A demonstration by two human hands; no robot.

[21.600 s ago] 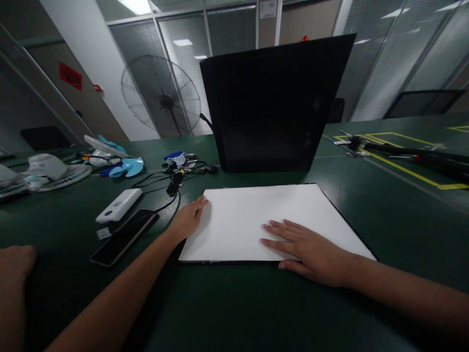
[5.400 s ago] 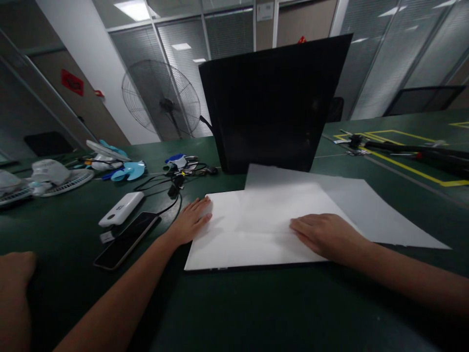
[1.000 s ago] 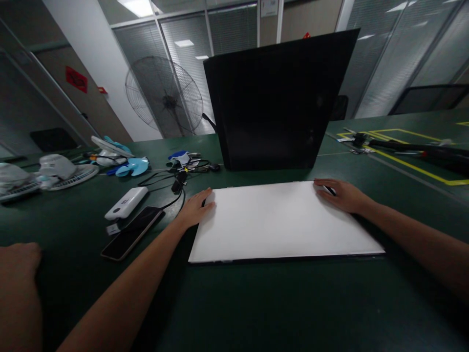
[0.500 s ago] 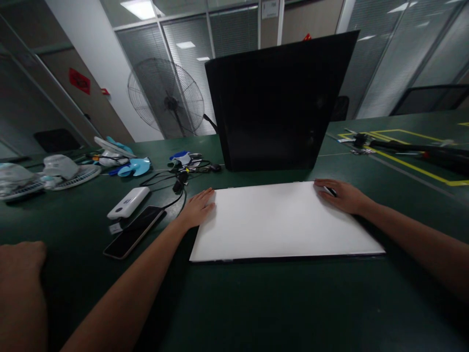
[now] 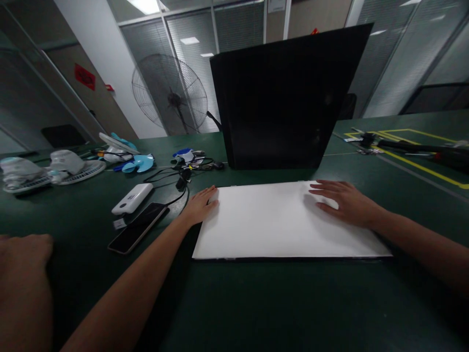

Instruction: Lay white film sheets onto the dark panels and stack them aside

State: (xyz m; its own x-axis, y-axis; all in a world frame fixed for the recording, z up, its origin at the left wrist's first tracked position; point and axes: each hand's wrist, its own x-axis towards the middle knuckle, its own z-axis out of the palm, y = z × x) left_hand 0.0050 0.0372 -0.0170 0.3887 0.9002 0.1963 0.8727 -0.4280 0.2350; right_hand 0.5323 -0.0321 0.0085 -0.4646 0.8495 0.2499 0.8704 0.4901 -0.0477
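A white sheet [image 5: 278, 222] lies flat on the dark green table [image 5: 256, 303] in front of me, on top of a thin dark board whose edge shows along the near side. My left hand [image 5: 201, 204] rests at the sheet's far left corner, fingers stretched out and flat. My right hand [image 5: 346, 200] lies palm down on the sheet's far right part, fingers spread and pointing left. Neither hand holds anything.
A large black panel [image 5: 286, 98] stands upright just behind the sheet. To the left lie a black phone [image 5: 138, 233], a white power bank [image 5: 132, 198], cables [image 5: 183, 177] and small fan parts [image 5: 54, 166]. Another person's hand [image 5: 22, 283] rests at the near left. A pedestal fan [image 5: 170, 95] stands behind.
My right hand has slid from the sheet's far right corner inward onto the sheet, fingers now spread flat. The left hand has stayed put. The view has shifted slightly.
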